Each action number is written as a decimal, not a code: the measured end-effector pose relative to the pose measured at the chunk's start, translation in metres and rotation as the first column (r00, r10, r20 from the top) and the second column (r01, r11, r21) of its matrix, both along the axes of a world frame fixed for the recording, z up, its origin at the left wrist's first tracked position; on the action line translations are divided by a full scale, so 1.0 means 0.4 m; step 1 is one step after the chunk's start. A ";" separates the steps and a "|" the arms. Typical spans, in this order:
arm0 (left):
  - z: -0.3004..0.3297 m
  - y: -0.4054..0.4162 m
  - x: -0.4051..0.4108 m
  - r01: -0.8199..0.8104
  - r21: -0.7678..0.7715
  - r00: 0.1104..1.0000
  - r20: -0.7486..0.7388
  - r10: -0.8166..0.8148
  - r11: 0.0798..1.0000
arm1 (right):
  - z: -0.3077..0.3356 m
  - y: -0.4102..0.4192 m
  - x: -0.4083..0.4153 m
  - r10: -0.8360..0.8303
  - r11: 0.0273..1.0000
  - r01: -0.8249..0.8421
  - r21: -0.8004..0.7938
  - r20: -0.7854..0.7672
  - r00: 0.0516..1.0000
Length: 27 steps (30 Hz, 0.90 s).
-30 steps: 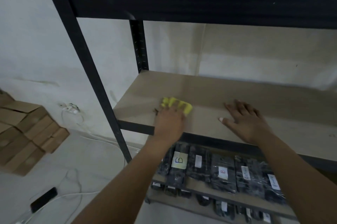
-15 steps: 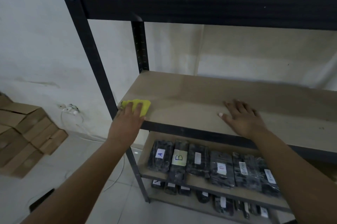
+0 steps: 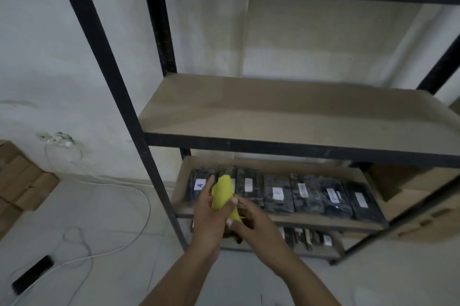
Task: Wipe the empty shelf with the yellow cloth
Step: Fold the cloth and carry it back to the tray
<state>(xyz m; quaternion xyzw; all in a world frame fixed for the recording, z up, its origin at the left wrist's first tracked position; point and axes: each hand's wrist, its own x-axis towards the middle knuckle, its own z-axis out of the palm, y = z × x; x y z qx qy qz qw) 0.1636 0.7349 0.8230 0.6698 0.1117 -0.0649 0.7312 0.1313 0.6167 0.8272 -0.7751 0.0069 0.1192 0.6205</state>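
Both hands meet in front of the rack, below the empty shelf [image 3: 286, 116] — the left hand [image 3: 209, 216] has its grip curled round the yellow cloth [image 3: 222, 193], which stands bunched above its fingers. The right hand [image 3: 251, 223] seems to pinch the cloth's lower end (motion blur hides the fingertips). Behind them, labelled dark packets [image 3: 308, 196] line the lower shelf.
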 end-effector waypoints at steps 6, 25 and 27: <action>-0.036 -0.010 -0.102 0.091 -0.285 0.941 -0.290 -0.177 0.954 | -0.068 -0.070 -0.134 -0.105 0.990 0.120 0.069 -0.190 0.976; -0.215 -0.522 -0.697 0.274 -0.346 0.887 -0.271 -0.375 0.897 | -0.202 -0.602 -0.767 -0.240 0.377 0.799 0.468 -0.784 0.572; -0.225 -0.567 -0.737 0.287 -0.319 0.872 -0.304 -0.384 0.903 | -0.219 -0.661 -0.812 -0.296 0.409 0.801 0.437 -0.767 0.569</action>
